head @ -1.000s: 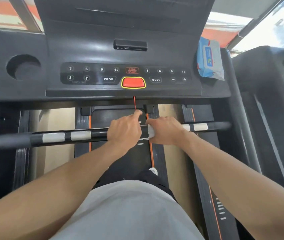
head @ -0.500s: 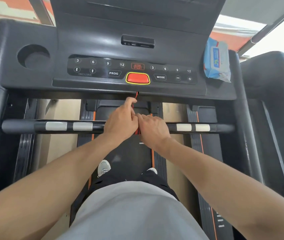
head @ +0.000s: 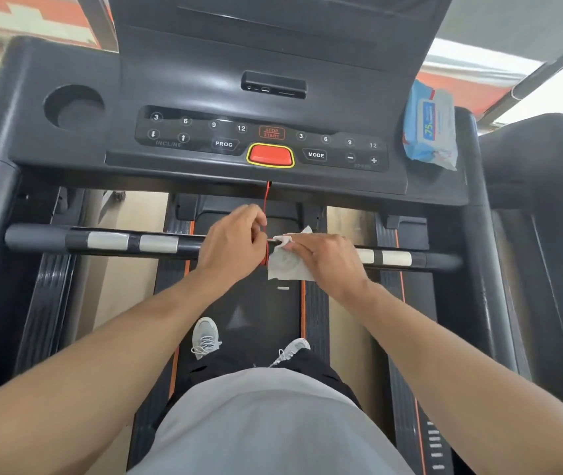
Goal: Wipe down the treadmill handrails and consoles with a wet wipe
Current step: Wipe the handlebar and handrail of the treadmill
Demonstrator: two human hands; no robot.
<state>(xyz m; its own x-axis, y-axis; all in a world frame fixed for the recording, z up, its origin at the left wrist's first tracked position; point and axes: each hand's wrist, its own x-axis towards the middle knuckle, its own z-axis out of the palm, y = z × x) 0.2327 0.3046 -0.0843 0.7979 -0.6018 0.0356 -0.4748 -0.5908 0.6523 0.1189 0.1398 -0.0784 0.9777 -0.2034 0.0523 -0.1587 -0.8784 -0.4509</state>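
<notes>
Wipe on the crossbar, cord held clear

The right hand [head: 324,257] presses a white wet wipe [head: 287,265] against the handrail [head: 108,242], fingers curled over the wipe's upper edge. The handrail's long axis runs left to right across the view, so the stroke judged next runs sideways along it. Just beside, the left hand [head: 234,243] pinches the red safety cord [head: 266,204], which hangs from the console [head: 204,97] beyond. The wipe pack [head: 430,126] rests at the console's right end, well apart from both hands.
</notes>
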